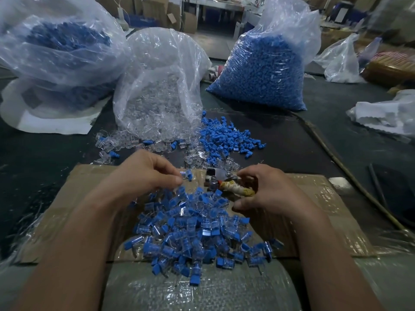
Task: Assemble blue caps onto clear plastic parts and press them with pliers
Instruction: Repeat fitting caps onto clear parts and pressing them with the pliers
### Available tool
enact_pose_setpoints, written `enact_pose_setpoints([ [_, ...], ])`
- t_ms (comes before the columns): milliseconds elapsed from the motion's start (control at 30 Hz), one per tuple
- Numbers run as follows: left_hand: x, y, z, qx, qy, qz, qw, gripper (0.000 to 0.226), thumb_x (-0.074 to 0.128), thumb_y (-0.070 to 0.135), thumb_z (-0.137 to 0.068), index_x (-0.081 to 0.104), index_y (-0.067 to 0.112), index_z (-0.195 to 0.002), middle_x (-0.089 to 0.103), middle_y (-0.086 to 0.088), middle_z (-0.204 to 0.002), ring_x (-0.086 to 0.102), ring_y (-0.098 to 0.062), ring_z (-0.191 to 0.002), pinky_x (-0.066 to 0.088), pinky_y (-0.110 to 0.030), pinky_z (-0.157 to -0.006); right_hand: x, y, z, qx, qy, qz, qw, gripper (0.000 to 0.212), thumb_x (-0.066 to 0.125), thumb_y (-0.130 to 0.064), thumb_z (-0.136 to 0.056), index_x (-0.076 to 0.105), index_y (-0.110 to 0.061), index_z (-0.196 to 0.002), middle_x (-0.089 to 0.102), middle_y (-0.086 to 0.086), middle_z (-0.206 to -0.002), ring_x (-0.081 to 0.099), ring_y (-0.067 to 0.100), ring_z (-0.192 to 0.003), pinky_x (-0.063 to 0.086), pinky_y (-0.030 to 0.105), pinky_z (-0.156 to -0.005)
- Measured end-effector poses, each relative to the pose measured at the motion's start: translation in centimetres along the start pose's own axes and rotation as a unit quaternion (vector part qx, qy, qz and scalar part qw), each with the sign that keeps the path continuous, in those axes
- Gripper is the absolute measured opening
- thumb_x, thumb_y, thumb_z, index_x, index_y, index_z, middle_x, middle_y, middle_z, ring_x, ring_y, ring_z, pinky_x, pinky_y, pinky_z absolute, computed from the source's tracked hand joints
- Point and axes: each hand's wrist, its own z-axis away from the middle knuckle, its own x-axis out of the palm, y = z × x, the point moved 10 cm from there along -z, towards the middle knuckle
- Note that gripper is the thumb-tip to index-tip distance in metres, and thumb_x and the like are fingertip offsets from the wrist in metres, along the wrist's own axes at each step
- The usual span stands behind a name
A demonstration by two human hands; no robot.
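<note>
My left hand (148, 171) pinches a clear plastic part with a blue cap (187, 175) just above the cardboard. My right hand (267, 189) grips the cloth-wrapped handles of the pliers (219, 177), whose metal jaws point left toward that part. A heap of assembled blue-and-clear pieces (193, 230) lies on the cardboard between my forearms. Loose blue caps (226, 135) and loose clear parts (128, 142) are scattered on the dark table beyond my hands.
A taped cardboard sheet (318, 205) covers the near table. Behind stand an open bag of clear parts (161, 90), a full bag of blue caps (267, 68) and another bag (58, 46) at far left. White plastic (381, 113) and a cable (332, 153) lie right.
</note>
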Motion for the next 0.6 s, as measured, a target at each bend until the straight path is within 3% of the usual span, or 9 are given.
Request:
enact_pose_setpoints([
  [133,0.4,-0.7,0.0,-0.018,-0.031,-0.047,0.998,0.006,0.077,0.014,-0.064,0.072,0.012,-0.059,0.07,-0.005,-0.063,0.062,-0.005,-0.055,0.047,-0.013,-0.054,0.2,0.0,0.1,-0.011,-0.015,0.001,1.0,0.075,0.081,-0.046,-0.057,0.051,-0.032,-0.124,0.044,-0.013,-0.107,0.042,0.008,-0.101,0.034,0.028,-0.08],
  [200,-0.6,-0.8,-0.2,-0.014,0.02,-0.045,0.999,0.009,0.076,0.018,-0.065,0.072,0.012,-0.061,0.068,0.001,-0.059,0.058,0.0,-0.049,0.042,-0.015,-0.052,0.2,0.0,0.1,-0.016,-0.017,-0.005,1.0,0.073,0.08,-0.047,-0.06,0.051,-0.032,-0.124,0.043,-0.014,-0.107,0.04,0.006,-0.1,0.032,0.026,-0.079],
  [300,-3.0,-0.6,-0.3,0.015,0.162,-0.039,0.986,0.012,0.072,0.02,-0.074,0.067,0.017,-0.064,0.064,0.007,-0.054,0.056,0.0,-0.046,0.039,-0.019,-0.049,0.3,0.2,-0.1,-0.017,-0.016,-0.011,1.0,0.068,0.077,-0.049,-0.064,0.051,-0.032,-0.125,0.042,-0.015,-0.107,0.04,0.005,-0.098,0.032,0.025,-0.077],
  [367,-4.4,-0.3,-0.3,0.042,0.248,-0.068,0.965,0.009,0.068,0.019,-0.08,0.066,0.022,-0.073,0.066,0.006,-0.069,0.057,-0.005,-0.059,0.044,-0.023,-0.057,0.2,0.3,-0.2,-0.018,-0.014,-0.02,1.0,0.063,0.073,-0.051,-0.066,0.053,-0.033,-0.123,0.043,-0.016,-0.103,0.041,0.003,-0.093,0.033,0.023,-0.07],
  [433,-4.7,0.0,-0.8,0.059,0.282,-0.139,0.948,0.014,0.062,0.016,-0.086,0.067,0.019,-0.099,0.067,0.0,-0.095,0.057,-0.008,-0.078,0.044,-0.028,-0.076,0.0,0.3,-0.3,-0.022,-0.008,-0.024,0.999,0.057,0.07,-0.054,-0.068,0.055,-0.033,-0.12,0.046,-0.018,-0.098,0.042,0.0,-0.088,0.033,0.02,-0.066],
  [500,-3.9,-0.2,-2.0,0.067,0.252,-0.207,0.943,0.036,0.055,0.015,-0.09,0.055,0.019,-0.126,0.058,-0.006,-0.122,0.052,-0.015,-0.101,0.039,-0.033,-0.09,-0.2,0.4,-0.3,-0.022,0.002,-0.033,0.999,0.053,0.068,-0.057,-0.069,0.057,-0.034,-0.116,0.047,-0.021,-0.093,0.044,-0.002,-0.086,0.036,0.022,-0.067],
  [600,-2.2,-0.8,-3.5,0.061,0.178,-0.277,0.942,0.048,0.049,0.017,-0.094,0.037,0.021,-0.14,0.039,-0.005,-0.144,0.035,-0.023,-0.131,0.025,-0.038,-0.107,-0.5,0.6,-0.5,-0.022,0.015,-0.041,0.999,0.049,0.066,-0.058,-0.069,0.059,-0.035,-0.112,0.046,-0.027,-0.088,0.044,-0.006,-0.082,0.034,0.018,-0.064],
])
